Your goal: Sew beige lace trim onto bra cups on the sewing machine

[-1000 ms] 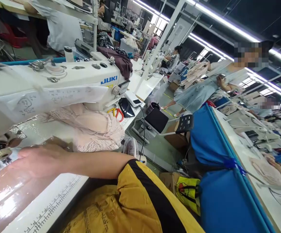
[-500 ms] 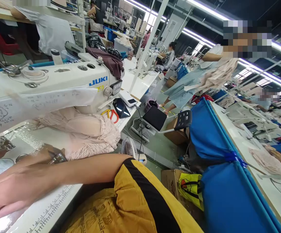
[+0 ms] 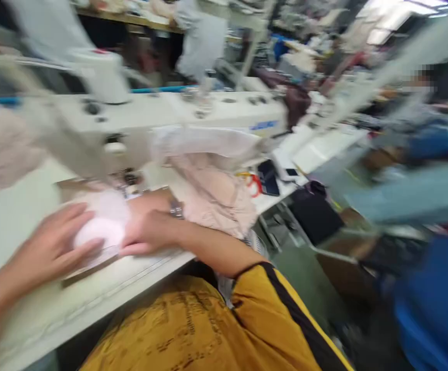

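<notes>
A pale pinkish-white piece of fabric [image 3: 110, 208] lies on the sewing machine's bed under bright light, blurred by motion. My left hand [image 3: 59, 237] rests on its left side, fingers stretched out and apart. At the right edge of the piece, my right hand [image 3: 150, 232] has its fingers curled together, apparently pinching the fabric; the fingertips are partly hidden. Behind both hands is the needle area [image 3: 129, 178] of the white sewing machine [image 3: 224, 111]. A beige lace garment [image 3: 218, 190] with a smooth moulded part lies bunched to the right, beneath the machine arm.
Red-handled scissors [image 3: 253, 185] and a dark phone [image 3: 268, 178] lie at the table's right end. A white thread cone [image 3: 103, 77] stands behind the machine. Beige fabric [image 3: 3, 147] is at far left. A black stool seat [image 3: 316, 211] stands right of the table.
The view has swung left and down, bringing my left hand and the pale fabric into sight. My right hand now appears near the middle, at the fabric's edge.
</notes>
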{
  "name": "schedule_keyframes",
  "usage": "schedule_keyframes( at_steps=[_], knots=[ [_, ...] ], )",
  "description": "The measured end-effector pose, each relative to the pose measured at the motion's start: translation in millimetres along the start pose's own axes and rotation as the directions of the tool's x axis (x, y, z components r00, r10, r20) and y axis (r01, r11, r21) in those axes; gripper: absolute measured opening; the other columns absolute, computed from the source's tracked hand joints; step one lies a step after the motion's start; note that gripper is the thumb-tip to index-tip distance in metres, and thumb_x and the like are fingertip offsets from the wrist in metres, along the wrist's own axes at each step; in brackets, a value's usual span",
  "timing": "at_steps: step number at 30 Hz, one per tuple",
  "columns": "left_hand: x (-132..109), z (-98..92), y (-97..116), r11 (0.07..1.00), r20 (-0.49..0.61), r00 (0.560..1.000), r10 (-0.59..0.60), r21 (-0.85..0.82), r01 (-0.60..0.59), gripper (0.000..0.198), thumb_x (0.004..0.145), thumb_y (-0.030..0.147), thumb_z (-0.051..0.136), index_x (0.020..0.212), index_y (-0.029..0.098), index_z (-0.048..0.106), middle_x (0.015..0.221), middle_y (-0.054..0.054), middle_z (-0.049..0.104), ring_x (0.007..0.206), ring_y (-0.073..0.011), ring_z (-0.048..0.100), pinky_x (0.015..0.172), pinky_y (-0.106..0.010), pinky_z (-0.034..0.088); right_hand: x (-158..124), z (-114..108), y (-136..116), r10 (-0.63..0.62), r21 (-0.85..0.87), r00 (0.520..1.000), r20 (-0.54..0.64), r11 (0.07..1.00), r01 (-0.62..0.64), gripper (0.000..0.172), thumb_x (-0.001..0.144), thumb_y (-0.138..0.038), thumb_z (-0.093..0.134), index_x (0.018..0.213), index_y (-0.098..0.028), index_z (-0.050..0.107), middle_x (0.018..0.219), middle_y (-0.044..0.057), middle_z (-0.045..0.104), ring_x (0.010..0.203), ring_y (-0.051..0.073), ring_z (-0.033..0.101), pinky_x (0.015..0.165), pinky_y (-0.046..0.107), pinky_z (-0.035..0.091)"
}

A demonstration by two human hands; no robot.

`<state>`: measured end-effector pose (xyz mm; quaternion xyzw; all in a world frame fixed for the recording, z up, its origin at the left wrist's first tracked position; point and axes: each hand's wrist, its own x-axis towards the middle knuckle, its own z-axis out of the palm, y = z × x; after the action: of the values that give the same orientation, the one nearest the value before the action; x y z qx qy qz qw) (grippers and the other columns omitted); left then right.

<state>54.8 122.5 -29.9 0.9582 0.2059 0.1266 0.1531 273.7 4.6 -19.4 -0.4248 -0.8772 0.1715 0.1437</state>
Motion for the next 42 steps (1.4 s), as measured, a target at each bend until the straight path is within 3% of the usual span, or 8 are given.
schedule_keyframes(
  at_steps=[3,6,11,20,24,27,34,42],
  knots=[
    [-19,-1.3,1,0.994,0.152,0.984,0.09,-0.073,-0.08,0.053,0.09,0.055,0.056,0.133,0.024,0.055,0.152,-0.009,0.04,0.14,-0.0339,0.036,0.113,-0.055,0.033,-3,3,5,0.025,0.216,0.992,-0.125,0.976,0.002,0.024,0.093,-0.034,0.056,0.085,-0.021,0.074,0.081,-0.001,0.073,0.078,0.012,0.063,0.069,0.021,0.039],
    [-12,-3.8,6,0.986,0.191,0.973,0.131,-0.129,-0.107,0.053,0.089,0.052,0.058,0.132,0.021,0.058,0.15,-0.012,0.044,0.141,-0.0322,0.036,0.116,-0.052,0.029,-5,4,12,0.217,0.195,0.948,-0.232,0.965,-0.173,0.028,0.095,-0.029,0.051,0.083,-0.018,0.074,0.075,0.002,0.069,0.072,0.013,0.058,0.066,0.024,0.037],
    [-4,-6.2,14,0.974,0.15,0.975,0.164,-0.182,-0.136,0.046,0.088,0.046,0.061,0.127,0.02,0.062,0.147,-0.012,0.047,0.137,-0.0301,0.042,0.116,-0.051,0.031,-5,5,9,0.311,-0.004,0.933,-0.18,0.949,-0.317,0.023,0.094,-0.027,0.053,0.097,-0.019,0.074,0.085,0.005,0.066,0.08,0.015,0.056,0.072,0.025,0.037],
    [14,3.3,17,0.996,0.141,0.987,0.079,-0.052,-0.073,0.052,0.093,0.045,0.051,0.131,0.01,0.058,0.142,-0.02,0.05,0.13,-0.0351,0.048,0.109,-0.054,0.04,-1,6,9,0.36,-0.019,0.911,-0.199,0.928,-0.371,0.03,0.094,-0.031,0.053,0.072,-0.017,0.07,0.071,0.002,0.06,0.07,0.014,0.052,0.069,0.026,0.036],
    [18,6.3,19,0.996,0.168,0.982,0.09,-0.015,-0.089,0.053,0.094,0.046,0.048,0.132,0.01,0.056,0.143,-0.02,0.049,0.13,-0.0354,0.047,0.108,-0.053,0.04,2,5,9,0.42,-0.079,0.873,-0.248,0.89,-0.45,0.026,0.095,-0.025,0.048,0.103,-0.018,0.071,0.089,0.005,0.066,0.084,0.018,0.056,0.076,0.028,0.039],
    [20,6.1,20,0.998,0.184,0.981,0.059,0.024,-0.064,0.057,0.094,0.046,0.048,0.136,0.008,0.052,0.144,-0.021,0.048,0.13,-0.0364,0.047,0.106,-0.054,0.042,5,7,10,0.447,-0.179,0.874,-0.191,0.859,-0.479,0.038,0.093,-0.017,0.045,0.126,-0.021,0.063,0.098,0.007,0.065,0.091,0.021,0.055,0.079,0.032,0.039],
    [27,3.1,23,0.992,0.225,0.974,0.005,0.123,-0.034,0.058,0.096,0.041,0.044,0.14,0.005,0.047,0.147,-0.019,0.044,0.133,-0.0348,0.043,0.108,-0.051,0.04,10,10,11,0.502,-0.238,0.85,-0.158,0.816,-0.526,0.043,0.093,-0.012,0.04,0.126,-0.022,0.065,0.095,0.008,0.065,0.085,0.022,0.054,0.073,0.033,0.038],
    [34,2.7,11,0.985,0.229,0.97,0.082,0.13,-0.114,0.059,0.094,0.039,0.045,0.141,0.003,0.047,0.147,-0.02,0.044,0.134,-0.0335,0.044,0.112,-0.047,0.038,12,13,14,0.524,-0.222,0.831,-0.187,0.801,-0.556,0.043,0.091,-0.013,0.042,0.126,-0.021,0.065,0.098,0.008,0.066,0.085,0.022,0.056,0.075,0.033,0.04]
  ],
)
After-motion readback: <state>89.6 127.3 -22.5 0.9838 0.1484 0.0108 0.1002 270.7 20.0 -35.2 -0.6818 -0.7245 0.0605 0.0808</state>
